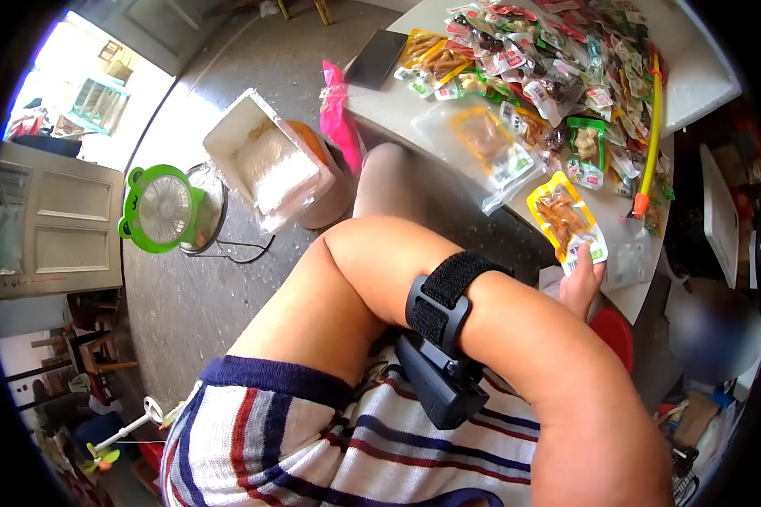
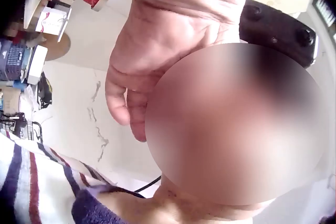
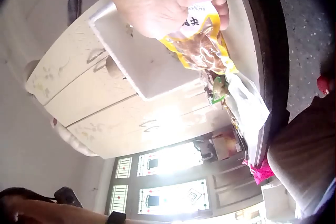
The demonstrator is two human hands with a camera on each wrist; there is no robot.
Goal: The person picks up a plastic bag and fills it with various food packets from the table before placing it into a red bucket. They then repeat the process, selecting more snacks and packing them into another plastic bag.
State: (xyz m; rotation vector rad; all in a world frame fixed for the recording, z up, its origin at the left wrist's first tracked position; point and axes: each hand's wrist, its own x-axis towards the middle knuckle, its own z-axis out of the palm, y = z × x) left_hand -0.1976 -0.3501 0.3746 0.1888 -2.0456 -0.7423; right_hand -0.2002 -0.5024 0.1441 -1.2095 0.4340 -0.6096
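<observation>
My right hand (image 1: pixel 580 291) pinches the lower end of a yellow-edged food packet (image 1: pixel 558 215), its thumb across the front. Brown meat-like pieces show through the clear front. In the right wrist view the same packet (image 3: pixel 202 48) hangs from the curled fingers over the table edge area. A clear bag (image 1: pixel 507 182) with another yellow-edged packet lies just beyond it, beside a green-edged packet (image 1: pixel 585 148). My left hand (image 2: pixel 163 40) is raised close to a blurred round area, fingers loosely bent and empty; part of it is hidden. Across the head view runs my bent left arm (image 1: pixel 397 262).
A heap of mixed sealed packets (image 1: pixel 533 55) covers the far part of the white table (image 1: pixel 389 118). Along it lies a yellow tube (image 1: pixel 654 127) with an orange tip. On the floor side stand a foam box (image 1: pixel 237 139) and a green fan (image 1: pixel 162 209); a pink bag (image 1: pixel 336 118) hangs at the table edge.
</observation>
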